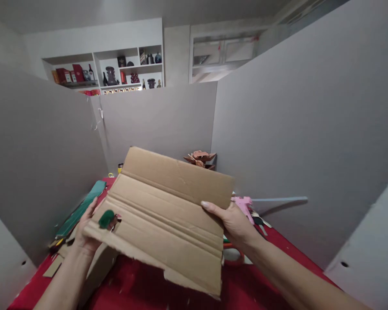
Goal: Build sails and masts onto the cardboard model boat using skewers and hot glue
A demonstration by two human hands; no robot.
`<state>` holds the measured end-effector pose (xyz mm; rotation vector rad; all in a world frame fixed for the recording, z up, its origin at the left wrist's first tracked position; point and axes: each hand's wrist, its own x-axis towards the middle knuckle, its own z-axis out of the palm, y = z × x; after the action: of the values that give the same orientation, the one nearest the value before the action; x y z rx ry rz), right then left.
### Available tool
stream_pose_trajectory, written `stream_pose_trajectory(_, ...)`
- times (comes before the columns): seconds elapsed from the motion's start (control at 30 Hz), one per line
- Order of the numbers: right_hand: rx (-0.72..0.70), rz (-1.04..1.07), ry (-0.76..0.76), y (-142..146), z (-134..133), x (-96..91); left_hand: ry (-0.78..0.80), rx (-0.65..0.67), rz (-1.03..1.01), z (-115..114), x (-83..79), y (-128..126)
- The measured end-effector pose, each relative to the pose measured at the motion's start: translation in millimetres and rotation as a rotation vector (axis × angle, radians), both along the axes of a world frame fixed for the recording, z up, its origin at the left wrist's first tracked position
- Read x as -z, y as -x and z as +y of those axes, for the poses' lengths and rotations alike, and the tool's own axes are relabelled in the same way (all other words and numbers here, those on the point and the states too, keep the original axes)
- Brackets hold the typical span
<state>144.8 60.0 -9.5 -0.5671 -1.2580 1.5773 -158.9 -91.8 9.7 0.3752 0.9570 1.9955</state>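
I hold a large creased brown cardboard sheet (171, 211) up above the red table (139, 288). My left hand (87, 232) grips its left edge, and the same hand pinches a small green-handled tool (108, 218) against the sheet. My right hand (228, 219) grips the right edge, thumb on top. The sheet's near edge is torn and ragged.
Grey partition boards (297, 142) wall the table on three sides. A pink glue gun (244, 203) and scissors (260, 221) lie at the right, a green strip (80, 211) at the left, folded cardboard pieces (200, 158) at the back. Shelves with ornaments (123, 71) stand behind.
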Motion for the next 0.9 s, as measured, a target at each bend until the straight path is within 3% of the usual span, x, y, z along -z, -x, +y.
stream_pose_trajectory(0.07,0.108,0.064,0.015,3,-4,-0.9,-0.095,-0.040,-0.049,-7,4.7,-23)
stream_pose_trajectory(0.2,0.203,0.116,0.042,15,-16,7.6,-0.269,0.065,-0.121,-13,19.0,-87)
stream_pose_trajectory(0.3,0.201,0.137,0.066,20,-25,20.6,-0.076,0.004,-0.016,-9,31.4,-128)
stream_pose_trajectory(0.33,0.191,0.144,0.072,20,-26,25.0,0.040,0.028,0.033,-6,35.0,-136)
stream_pose_trajectory(0.4,0.162,0.161,0.080,18,-27,33.0,0.126,0.055,0.093,-1,40.4,-146)
stream_pose_trajectory(0.53,0.029,0.184,0.116,6,-24,43.0,0.186,0.067,0.211,5,42.4,-138)
stream_pose_trajectory(0.7,-0.195,0.185,0.192,-15,-16,45.2,0.288,0.139,0.322,4,34.6,-105)
stream_pose_trajectory(0.9,-0.614,0.112,0.165,-34,0,45.4,0.365,0.343,0.434,-6,22.7,-57)
